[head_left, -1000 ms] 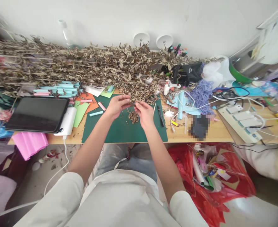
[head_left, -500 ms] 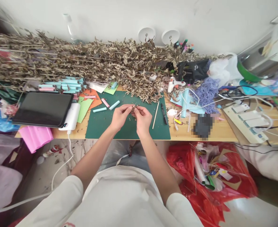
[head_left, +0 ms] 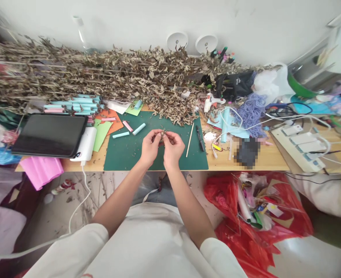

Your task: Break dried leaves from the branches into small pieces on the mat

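Over the green cutting mat, my left hand and my right hand meet at the fingertips. Both are closed in a pinch on a small bit of dried leaves, mostly covered by the fingers. Behind them lies a loose pile of dried leaves. Left of my hands, blue paper rolls and a pink paper roll rest on the mat. A thin wooden stick and a black pen lie to the right.
Dried leafy stalks stretch along the wall. At left are a black tablet, a white power bank and stacked paper rolls. Rightward sit a glue gun, purple yarn and a power strip. A red bag stands below.
My hands have drawn closer together, the left one shifting slightly right, still pinching the dried leaves. The whole view has shifted a little.
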Demonstrator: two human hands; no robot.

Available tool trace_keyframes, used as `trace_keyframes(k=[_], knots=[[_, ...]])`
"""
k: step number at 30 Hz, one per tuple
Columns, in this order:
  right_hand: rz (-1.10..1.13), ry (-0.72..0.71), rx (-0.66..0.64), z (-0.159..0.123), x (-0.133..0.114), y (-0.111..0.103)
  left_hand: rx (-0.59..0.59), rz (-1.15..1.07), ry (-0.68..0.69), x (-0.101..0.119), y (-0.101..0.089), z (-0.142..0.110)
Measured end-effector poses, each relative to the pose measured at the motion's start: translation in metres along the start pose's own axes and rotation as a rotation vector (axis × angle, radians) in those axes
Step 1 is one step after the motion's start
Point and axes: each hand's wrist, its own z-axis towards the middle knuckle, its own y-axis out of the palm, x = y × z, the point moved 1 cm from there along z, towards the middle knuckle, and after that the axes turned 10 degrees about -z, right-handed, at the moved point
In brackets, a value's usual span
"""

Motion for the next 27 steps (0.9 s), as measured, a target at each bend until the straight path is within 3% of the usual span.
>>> trace_keyframes(k=[5,15,21,27], knots=[[0.001,-0.01,-0.07,0.0,-0.004,0.001,0.012,0.118,0.09,-0.001,-0.007,0.011],[0.07,0.067,-0.163,0.022,-0.012,-0.013,-0.182,0.203,0.182,0.009,-0.017,0.017],[0.047,0.096,-0.228,0.026,-0.013,-0.016,-0.217,0.08,0.109,0.008,-0.016,0.019],[0.018,-0.016,-0.112,0.024,-0.008,-0.012,-0.196,-0.093,0.004,0.009,-0.016,0.019]])
